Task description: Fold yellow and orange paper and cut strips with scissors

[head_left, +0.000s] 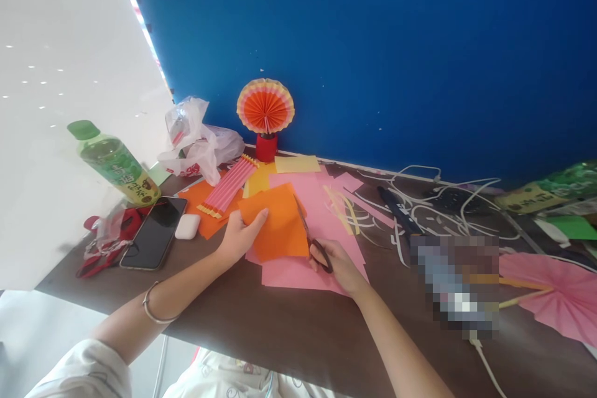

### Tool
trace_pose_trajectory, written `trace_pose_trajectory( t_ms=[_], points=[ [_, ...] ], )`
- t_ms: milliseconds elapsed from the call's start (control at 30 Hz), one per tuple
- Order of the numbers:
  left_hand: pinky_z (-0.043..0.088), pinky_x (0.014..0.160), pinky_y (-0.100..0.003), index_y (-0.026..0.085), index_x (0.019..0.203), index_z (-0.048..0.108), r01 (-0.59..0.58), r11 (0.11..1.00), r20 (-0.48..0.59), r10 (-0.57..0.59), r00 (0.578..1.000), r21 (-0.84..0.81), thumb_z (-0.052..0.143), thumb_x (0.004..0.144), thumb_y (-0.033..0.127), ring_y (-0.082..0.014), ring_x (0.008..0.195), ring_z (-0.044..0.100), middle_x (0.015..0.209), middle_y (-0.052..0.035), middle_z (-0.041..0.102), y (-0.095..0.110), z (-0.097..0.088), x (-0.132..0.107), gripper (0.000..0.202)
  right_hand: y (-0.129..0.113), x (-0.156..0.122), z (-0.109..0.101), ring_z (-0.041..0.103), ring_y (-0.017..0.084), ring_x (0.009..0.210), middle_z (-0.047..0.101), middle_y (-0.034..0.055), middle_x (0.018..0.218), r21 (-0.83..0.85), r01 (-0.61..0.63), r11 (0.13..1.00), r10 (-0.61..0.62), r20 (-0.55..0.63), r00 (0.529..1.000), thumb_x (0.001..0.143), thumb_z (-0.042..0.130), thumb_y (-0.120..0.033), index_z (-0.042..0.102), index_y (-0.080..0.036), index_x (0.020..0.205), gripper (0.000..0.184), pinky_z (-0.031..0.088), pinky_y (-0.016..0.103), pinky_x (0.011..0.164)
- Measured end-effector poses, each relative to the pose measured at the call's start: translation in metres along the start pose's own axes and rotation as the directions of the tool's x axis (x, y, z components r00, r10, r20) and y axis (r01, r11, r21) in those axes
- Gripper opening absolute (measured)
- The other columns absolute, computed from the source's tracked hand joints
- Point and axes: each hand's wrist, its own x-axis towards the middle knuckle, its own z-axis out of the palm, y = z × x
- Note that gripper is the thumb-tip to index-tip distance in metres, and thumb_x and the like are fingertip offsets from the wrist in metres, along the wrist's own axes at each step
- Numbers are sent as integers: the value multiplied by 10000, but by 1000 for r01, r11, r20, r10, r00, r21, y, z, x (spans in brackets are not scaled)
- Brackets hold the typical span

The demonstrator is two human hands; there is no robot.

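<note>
My left hand (243, 233) pinches the left side of an orange paper sheet (278, 227), thumb on top. In my right hand (336, 264) is a pair of scissors (321, 255) with dark handles, its blades along the sheet's right edge. How far the blades are apart I cannot tell. Beneath the orange sheet lie larger pink paper sheets (298, 277). Left of it rests a pleated pink paper strip (229, 186) with yellow ends. Thin pale paper offcuts (344, 208) are scattered to the right.
At the back stands a round pleated paper fan (265, 107) in a red holder. A green-capped bottle (116, 165), a phone (155, 233), a white earbud case (187, 227) and a plastic bag (205, 146) are left. White cables (438, 214) and a pink fan (559, 292) lie right.
</note>
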Motion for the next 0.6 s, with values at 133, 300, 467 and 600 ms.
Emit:
trace_pose_trajectory(
  t_ms=[133, 300, 467, 600],
  points=[
    [533, 668, -273, 142, 841, 636, -59, 994, -11, 60, 998, 92, 581, 760, 434, -208, 808, 650, 855, -50, 680, 0, 0, -1, 308, 1, 1, -1, 363, 87, 483, 422, -39, 500, 13, 16, 1000, -16, 11, 1000, 775, 556, -454, 403, -189, 546, 382, 286, 260, 519],
    [538, 667, -282, 136, 840, 630, -62, 993, 10, 61, 998, 98, 576, 764, 429, -217, 812, 652, 851, -57, 682, 3, 0, -2, 307, 2, 1, -2, 376, 87, 479, 423, -38, 506, 22, 17, 1000, -17, 18, 1000, 773, 565, -456, 405, -188, 536, 392, 287, 259, 515],
    [544, 664, -304, 128, 832, 636, -38, 996, 36, 35, 999, 84, 592, 744, 433, -234, 810, 656, 854, -69, 686, 5, -1, -2, 319, -1, -1, -1, 389, 97, 484, 433, -30, 501, -4, 20, 1000, -20, 27, 999, 751, 575, -502, 492, -178, 574, 379, 297, 261, 503],
    [544, 660, -296, 123, 842, 633, -30, 997, 71, 25, 997, 74, 591, 750, 416, -231, 814, 653, 868, -77, 684, 4, 0, -3, 310, -2, -1, 0, 401, 102, 502, 451, -20, 517, -45, 29, 999, -27, 42, 999, 759, 532, -563, 534, -165, 627, 420, 303, 258, 504]
  ],
)
